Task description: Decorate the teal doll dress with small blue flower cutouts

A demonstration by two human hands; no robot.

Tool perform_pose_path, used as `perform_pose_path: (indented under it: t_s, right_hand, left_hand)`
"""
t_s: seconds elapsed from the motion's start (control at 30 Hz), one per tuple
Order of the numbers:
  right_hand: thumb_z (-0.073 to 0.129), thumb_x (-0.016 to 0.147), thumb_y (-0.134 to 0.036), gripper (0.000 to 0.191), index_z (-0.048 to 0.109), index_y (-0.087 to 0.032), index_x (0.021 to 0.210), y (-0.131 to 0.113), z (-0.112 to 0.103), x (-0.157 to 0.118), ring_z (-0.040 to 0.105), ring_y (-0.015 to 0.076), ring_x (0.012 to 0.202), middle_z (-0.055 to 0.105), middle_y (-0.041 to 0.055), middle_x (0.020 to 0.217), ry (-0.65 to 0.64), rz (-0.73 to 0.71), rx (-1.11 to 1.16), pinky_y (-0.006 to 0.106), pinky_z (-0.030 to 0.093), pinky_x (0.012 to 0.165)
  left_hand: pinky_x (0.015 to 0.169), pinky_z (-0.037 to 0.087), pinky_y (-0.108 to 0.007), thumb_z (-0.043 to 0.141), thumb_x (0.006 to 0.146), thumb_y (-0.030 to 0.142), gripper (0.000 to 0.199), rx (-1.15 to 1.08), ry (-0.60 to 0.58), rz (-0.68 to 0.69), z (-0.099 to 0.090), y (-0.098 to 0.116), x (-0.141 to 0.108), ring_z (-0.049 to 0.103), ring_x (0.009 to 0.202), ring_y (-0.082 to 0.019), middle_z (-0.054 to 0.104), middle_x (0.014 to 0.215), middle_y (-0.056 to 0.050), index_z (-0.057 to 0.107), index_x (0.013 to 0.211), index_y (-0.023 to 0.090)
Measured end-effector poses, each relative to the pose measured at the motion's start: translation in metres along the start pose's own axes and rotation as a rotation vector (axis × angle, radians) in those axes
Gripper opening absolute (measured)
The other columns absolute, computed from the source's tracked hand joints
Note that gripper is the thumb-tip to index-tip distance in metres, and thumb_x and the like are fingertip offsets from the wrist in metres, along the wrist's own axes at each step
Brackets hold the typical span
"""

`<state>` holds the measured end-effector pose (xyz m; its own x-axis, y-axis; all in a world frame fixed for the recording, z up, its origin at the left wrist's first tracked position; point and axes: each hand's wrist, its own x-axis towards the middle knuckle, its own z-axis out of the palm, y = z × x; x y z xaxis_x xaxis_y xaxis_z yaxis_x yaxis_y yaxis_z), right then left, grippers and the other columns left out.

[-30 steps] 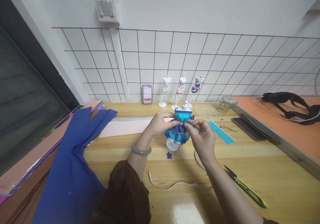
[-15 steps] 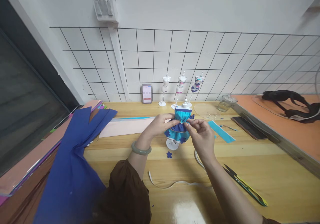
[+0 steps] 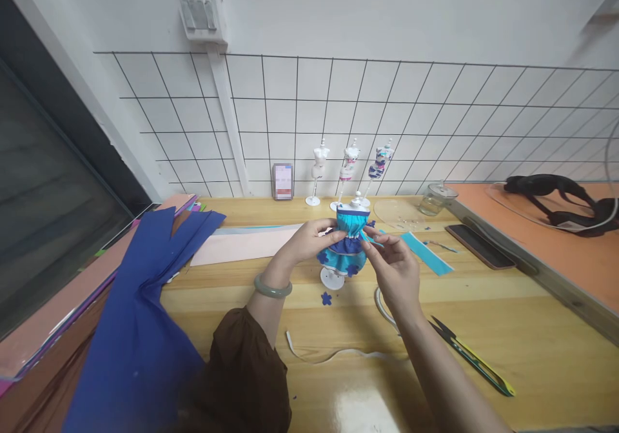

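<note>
A small white dress form (image 3: 358, 202) stands upright on a round base, wearing a doll dress (image 3: 351, 221) with a turquoise pleated top, a dark blue waist and a turquoise skirt with blue flowers. My left hand (image 3: 314, 239) grips the dress at the left of its waist, thumb in front. On the other side, my right hand (image 3: 394, 262) has its thumb and index finger close together at the waist's right edge, by a small turquoise piece (image 3: 374, 237); whether they pinch it is too small to tell. A loose blue flower (image 3: 327, 299) lies near the base.
Yellow-green snips (image 3: 476, 359), a white ribbon (image 3: 338, 353) and a turquoise strip (image 3: 428, 253) lie on the wooden table (image 3: 251, 381). Blue cloth (image 3: 140, 291) covers the left side. Several small mannequins, a phone (image 3: 283, 182) and a glass jar (image 3: 432, 199) stand at the back.
My right hand has shifted slightly right, away from the waist, and turquoise material now shows beside its fingertips. My left hand has stayed at the dress.
</note>
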<state>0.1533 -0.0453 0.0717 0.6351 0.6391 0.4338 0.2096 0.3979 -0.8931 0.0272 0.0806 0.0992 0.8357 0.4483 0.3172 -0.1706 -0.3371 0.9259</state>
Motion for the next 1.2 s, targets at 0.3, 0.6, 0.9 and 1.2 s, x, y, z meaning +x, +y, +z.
perform_pose_path:
  t_s: [0.3, 0.6, 0.9, 1.2]
  right_hand:
    - [0.062, 0.077, -0.036, 0.016, 0.061, -0.022, 0.082, -0.001, -0.008, -0.009, 0.057, 0.0211, 0.094, 0.062, 0.0056, 0.091, -0.024, -0.149, -0.285, 0.037, 0.044, 0.077]
    - [0.058, 0.082, -0.033, 0.014, 0.062, -0.023, 0.075, -0.010, -0.005, -0.009, 0.055, 0.0186, 0.080, 0.060, 0.0035, 0.080, -0.113, -0.231, -0.365, 0.035, 0.043, 0.074]
    - [0.056, 0.083, -0.033, 0.013, 0.064, -0.023, 0.079, -0.016, 0.000, -0.008, 0.051, 0.0165, 0.069, 0.060, 0.0021, 0.073, -0.138, -0.228, -0.385, 0.032, 0.042, 0.065]
    - [0.053, 0.084, -0.035, 0.016, 0.065, -0.024, 0.083, -0.022, 0.001, -0.007, 0.055, 0.0183, 0.073, 0.063, 0.0031, 0.077, -0.179, -0.271, -0.449, 0.034, 0.044, 0.067]
  left_hand:
    - [0.090, 0.042, -0.034, 0.057, 0.080, 0.040, 0.037, -0.029, -0.008, 0.003, 0.000, -0.002, 0.000, 0.056, 0.104, -0.022, 0.063, 0.112, -0.010, 0.063, 0.104, 0.014]
    - [0.090, 0.043, -0.035, 0.058, 0.079, 0.039, 0.039, 0.008, -0.006, 0.007, -0.002, -0.001, 0.000, 0.056, 0.104, -0.023, 0.063, 0.112, -0.010, 0.062, 0.108, 0.014]
    - [0.091, 0.041, -0.034, 0.058, 0.079, 0.038, 0.037, 0.047, 0.000, 0.030, -0.001, 0.001, -0.001, 0.057, 0.102, -0.022, 0.063, 0.112, -0.010, 0.063, 0.108, 0.015]
    - [0.097, 0.037, -0.037, 0.061, 0.077, 0.038, 0.039, 0.079, 0.018, 0.020, -0.002, 0.005, -0.002, 0.054, 0.108, -0.023, 0.063, 0.113, -0.010, 0.062, 0.108, 0.016]
